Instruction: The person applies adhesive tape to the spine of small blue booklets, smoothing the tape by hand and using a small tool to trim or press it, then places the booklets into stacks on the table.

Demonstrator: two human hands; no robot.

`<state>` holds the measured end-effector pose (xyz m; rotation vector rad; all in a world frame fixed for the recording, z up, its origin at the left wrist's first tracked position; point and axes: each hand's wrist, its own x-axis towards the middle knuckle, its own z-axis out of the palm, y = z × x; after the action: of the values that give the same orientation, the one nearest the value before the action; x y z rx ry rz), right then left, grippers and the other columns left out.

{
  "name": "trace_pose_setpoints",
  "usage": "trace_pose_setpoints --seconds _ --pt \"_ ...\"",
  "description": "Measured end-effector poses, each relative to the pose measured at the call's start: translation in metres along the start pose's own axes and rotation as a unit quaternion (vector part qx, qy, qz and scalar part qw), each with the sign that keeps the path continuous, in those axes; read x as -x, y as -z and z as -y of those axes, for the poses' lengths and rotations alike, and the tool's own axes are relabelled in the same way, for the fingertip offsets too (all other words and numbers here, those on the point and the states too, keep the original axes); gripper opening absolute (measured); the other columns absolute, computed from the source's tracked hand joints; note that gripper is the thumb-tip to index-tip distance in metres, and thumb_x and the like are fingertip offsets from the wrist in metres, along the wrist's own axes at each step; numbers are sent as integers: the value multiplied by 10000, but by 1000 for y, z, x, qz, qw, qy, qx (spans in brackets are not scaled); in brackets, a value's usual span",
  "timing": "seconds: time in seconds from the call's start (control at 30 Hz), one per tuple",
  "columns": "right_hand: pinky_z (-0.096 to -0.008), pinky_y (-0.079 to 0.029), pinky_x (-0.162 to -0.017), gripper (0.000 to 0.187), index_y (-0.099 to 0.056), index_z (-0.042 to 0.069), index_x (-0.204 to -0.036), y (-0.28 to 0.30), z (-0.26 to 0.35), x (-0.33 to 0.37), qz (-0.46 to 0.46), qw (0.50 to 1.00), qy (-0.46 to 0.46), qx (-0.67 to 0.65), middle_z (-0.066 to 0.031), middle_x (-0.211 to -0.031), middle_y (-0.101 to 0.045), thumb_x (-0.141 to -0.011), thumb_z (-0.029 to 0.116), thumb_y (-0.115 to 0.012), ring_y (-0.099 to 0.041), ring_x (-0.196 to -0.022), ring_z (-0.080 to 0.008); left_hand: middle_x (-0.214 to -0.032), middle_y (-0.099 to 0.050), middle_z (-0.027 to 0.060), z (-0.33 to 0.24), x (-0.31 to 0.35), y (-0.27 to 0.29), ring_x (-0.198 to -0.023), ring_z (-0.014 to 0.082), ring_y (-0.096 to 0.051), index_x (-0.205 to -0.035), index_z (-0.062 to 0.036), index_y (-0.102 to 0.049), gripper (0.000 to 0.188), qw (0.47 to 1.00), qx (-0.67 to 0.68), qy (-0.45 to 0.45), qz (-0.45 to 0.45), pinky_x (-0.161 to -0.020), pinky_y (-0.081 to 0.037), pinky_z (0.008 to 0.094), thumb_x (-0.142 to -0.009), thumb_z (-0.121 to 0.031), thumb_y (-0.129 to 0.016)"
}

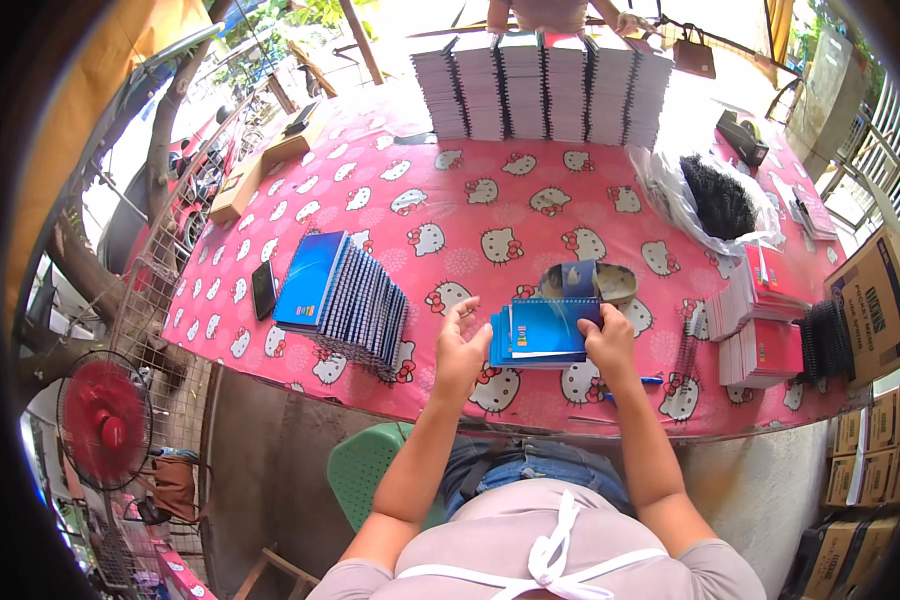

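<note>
In front of me is a small blue notebook (542, 330) with a dark spiral along its far edge, its covers and white pages unevenly layered at the left side. My right hand (610, 343) grips its right edge, thumb on top of the cover. Beside its left edge is my left hand (458, 352), fingers apart, the thumb close to the loose covers; whether it touches them I cannot tell. A tall stack of blue spiral notebooks (340, 300) leans to the left of my hands. Just beyond the held notebook lies a patterned roll-like object (618, 284), partly hidden.
Pink patterned cloth covers the table (500, 215). Thick spiral-bound stacks (540, 90) stand at the far side, near another person. To the right are red-covered pads (760, 350), black spiral coils (825, 335), a plastic bag of coils (718, 200) and a carton (878, 305). A phone (263, 290) lies left.
</note>
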<state>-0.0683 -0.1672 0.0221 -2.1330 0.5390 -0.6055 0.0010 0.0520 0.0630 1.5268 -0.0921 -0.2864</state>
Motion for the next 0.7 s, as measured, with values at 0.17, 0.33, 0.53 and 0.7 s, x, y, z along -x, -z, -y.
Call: trace_pose_setpoints --seconds 0.17,0.33,0.53,0.7 --pt "-397 -484 -727 212 -576 -25 -920 13 11 -4 66 995 -70 -27 -205 -835 -655 -787 73 -710 -639 -798 -337 -1446 -333 221 31 -1 1 -1326 298 -382 -1429 -71 -300 676 1000 -2 21 5 -1038 -384 362 -844 -5 -634" --pt "-291 -464 -692 239 -513 26 -911 21 37 14 72 978 51 -189 -84 -819 -598 -772 -55 -690 -558 -746 -152 -1489 -279 197 17 24 -30 -1365 310 -323 -1487 -72 -186 822 969 -14 -244 -29 -1108 -283 399 -822 6 -662" --pt "-323 -448 -797 328 -456 45 -955 -4 23 19 125 975 42 -179 -101 -932 -571 -755 -77 -685 -543 -853 -215 -1443 -367 179 4 38 -50 -1326 343 -380 -1463 -190 -344 756 855 -417 -283 -123 -1118 -227 465 -806 -78 -701" --pt "-385 -465 -852 348 -555 29 -967 41 3 6 25 982 186 35 -140 -1009 -600 -700 64 -776 -585 -977 -305 -932 -672 27 -6 9 -58 -1011 241 -554 -890 -136 -746 214 850 -356 -389 -2 -974 -308 442 -694 -203 -799"
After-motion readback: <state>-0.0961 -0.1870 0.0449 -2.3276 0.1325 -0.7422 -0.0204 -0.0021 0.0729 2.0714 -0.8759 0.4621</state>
